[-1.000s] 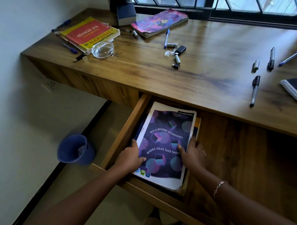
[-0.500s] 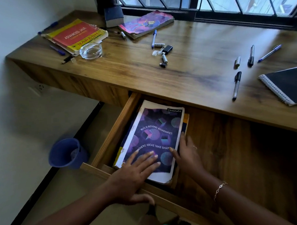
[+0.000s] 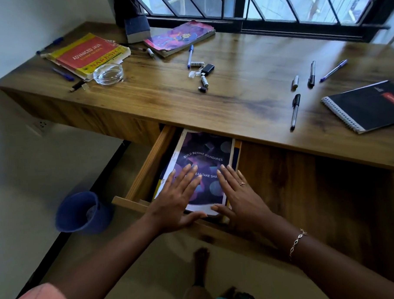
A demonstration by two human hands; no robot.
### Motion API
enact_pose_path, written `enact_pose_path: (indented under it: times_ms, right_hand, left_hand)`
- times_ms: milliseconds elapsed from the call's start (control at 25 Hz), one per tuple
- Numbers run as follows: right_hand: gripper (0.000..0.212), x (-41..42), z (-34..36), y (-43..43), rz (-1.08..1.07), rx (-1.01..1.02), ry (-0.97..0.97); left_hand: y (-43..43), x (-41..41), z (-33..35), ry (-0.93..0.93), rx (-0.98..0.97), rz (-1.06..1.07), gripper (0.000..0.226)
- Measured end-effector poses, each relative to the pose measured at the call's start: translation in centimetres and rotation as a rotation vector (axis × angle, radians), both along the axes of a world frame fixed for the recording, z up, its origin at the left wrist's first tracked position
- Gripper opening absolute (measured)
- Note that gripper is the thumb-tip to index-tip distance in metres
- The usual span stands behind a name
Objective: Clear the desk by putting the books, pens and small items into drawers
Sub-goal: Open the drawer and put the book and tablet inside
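**Both Hands Spread Over the Notebook in the Open Drawer**

The wooden desk (image 3: 245,97) ran beneath a black-barred window (image 3: 275,3), filling the view from nine o'clock round to three. Under its front edge, just below the middle of the view, the drawer (image 3: 147,165) stood pulled out. The purple notebook (image 3: 205,153) lay inside it on top of other books (a yellow edge showed along its right side). The left hand (image 3: 178,202) and the right hand (image 3: 238,192) were spread palm-down over the cover, fingers straight and apart, gripping nothing. Whether they pressed the cover or only brushed it could not be told. The right hand wore a ring (image 3: 242,183), and its wrist a bracelet (image 3: 297,244).

At eleven o'clock on the desktop lay a red-and-yellow book (image 3: 88,55), with a glass dish (image 3: 108,74) just beside its near corner. At twelve lay a pink-and-purple book (image 3: 180,37), with a grey block (image 3: 137,30) just to its left. Nearer the desk's front edge, a blue pen (image 3: 190,57) lay near a scatter of batteries (image 3: 204,80) and a black adapter (image 3: 207,69).

At two o'clock a silver cap (image 3: 295,81), a black marker (image 3: 311,74) and a slanted blue pen (image 3: 333,70) lay side by side, apart. A black-capped pen (image 3: 295,111) lay nearer the front edge, and a black spiral notebook (image 3: 368,105) sat at three o'clock.

A pale wall (image 3: 17,33) closed the room at nine o'clock, with a socket (image 3: 42,124) below the desk. A blue bucket (image 3: 81,213) stood on the floor (image 3: 94,255) at eight o'clock.
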State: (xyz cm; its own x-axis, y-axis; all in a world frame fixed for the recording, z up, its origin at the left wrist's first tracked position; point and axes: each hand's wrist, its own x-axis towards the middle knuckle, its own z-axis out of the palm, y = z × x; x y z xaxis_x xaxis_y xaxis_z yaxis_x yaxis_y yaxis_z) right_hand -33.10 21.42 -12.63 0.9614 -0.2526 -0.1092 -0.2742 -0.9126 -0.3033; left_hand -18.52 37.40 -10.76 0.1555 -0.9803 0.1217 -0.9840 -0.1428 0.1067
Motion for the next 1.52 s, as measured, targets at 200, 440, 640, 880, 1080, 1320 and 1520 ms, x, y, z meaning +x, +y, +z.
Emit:
enact_pose_path:
  times_ms: [200,440,640,880,1080,1320,1520]
  right_hand:
    - [0.097,-0.4,0.8,-1.2,0.127,-0.162,0.005]
    - [0.098,1.0,2.6,-4.5,0.0,-0.41,-0.057]
    - [0.106,2.3,3.3,-6.9,-0.104,-0.432,-0.022]
    - [0.106,3.9,3.4,-10.1,-0.168,-0.414,0.017]
    - [0.078,5.6,3.4,-11.5,-0.152,-0.445,0.0]
    - [0.053,6.7,3.8,-11.4,-0.182,-0.539,-0.06]
    - [0.045,7.1,3.8,-11.5,-0.172,-0.617,-0.134]
  left_hand:
    - [-4.3,2.1,0.0,-0.051,-0.028,-0.011,0.083]
    - [-8.8,4.7,0.0,-0.118,0.002,-0.157,0.102]
    - [-11.9,6.2,0.4,-0.181,0.055,-0.154,0.109]
    - [-15.2,7.0,0.7,-0.26,0.147,-0.204,0.09]
    - [-16.7,6.1,1.6,-0.346,-0.011,-0.163,0.065]
    - [-18.0,4.2,2.0,-0.449,-0.124,-0.128,0.021]
    - [-18.5,4.2,2.6,-0.501,-0.118,-0.118,0.034]
